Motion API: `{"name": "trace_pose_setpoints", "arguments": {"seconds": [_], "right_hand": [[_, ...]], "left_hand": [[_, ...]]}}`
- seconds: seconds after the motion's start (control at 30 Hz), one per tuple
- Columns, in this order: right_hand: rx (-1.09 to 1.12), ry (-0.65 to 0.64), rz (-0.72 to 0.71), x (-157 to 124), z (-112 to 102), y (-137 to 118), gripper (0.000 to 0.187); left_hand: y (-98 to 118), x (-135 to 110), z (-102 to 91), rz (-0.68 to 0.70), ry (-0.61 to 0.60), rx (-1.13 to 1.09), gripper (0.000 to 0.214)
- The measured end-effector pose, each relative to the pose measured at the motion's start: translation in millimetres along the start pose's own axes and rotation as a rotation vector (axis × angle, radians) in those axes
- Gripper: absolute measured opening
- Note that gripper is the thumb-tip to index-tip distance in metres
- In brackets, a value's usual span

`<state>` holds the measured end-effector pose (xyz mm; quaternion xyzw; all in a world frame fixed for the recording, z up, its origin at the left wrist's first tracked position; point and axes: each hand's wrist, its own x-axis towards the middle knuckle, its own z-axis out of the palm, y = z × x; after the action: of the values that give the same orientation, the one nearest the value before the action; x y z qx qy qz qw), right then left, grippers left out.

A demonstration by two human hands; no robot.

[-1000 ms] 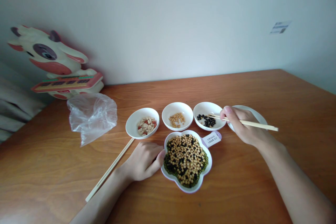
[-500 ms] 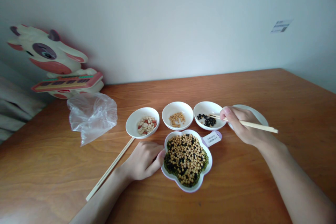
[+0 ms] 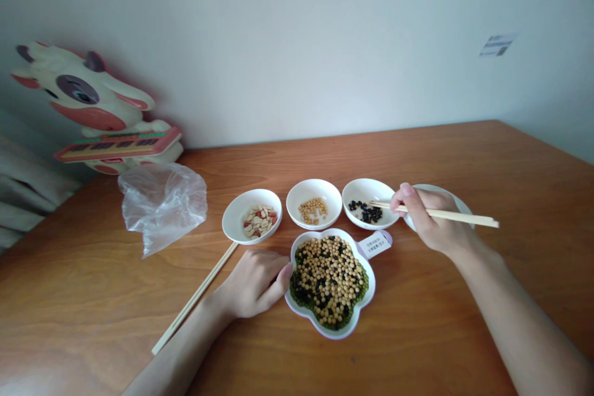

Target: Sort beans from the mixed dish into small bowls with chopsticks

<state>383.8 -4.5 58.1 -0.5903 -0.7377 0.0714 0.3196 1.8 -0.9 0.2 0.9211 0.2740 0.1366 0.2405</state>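
A lobed dish, white with a lilac rim, sits well in from the desk's far edge, filled with round cream beans speckled by black ones, tiny green ones fringing the sides. The left hand rests its thumb there; any grip is hidden. The right hand pinches pale wooden chopsticks, tips inside a white bowl nearer the far right corner.

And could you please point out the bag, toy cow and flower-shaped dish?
Bag (image 3: 164,201), head view, on its crumpled middle.
Toy cow (image 3: 99,117), head view, on its pink snout.
Flower-shaped dish (image 3: 361,307), head view, on its lower right rim.
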Motion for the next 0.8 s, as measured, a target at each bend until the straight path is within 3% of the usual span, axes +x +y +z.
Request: {"name": "trace_pose_setpoints", "arguments": {"seconds": [0.8], "right_hand": [[-0.006,-0.06,0.118,-2.6,-10.2,-10.8,0.048]], "left_hand": [[0.6,0.1,0.3,0.02,0.004,0.01,0.039]]}}
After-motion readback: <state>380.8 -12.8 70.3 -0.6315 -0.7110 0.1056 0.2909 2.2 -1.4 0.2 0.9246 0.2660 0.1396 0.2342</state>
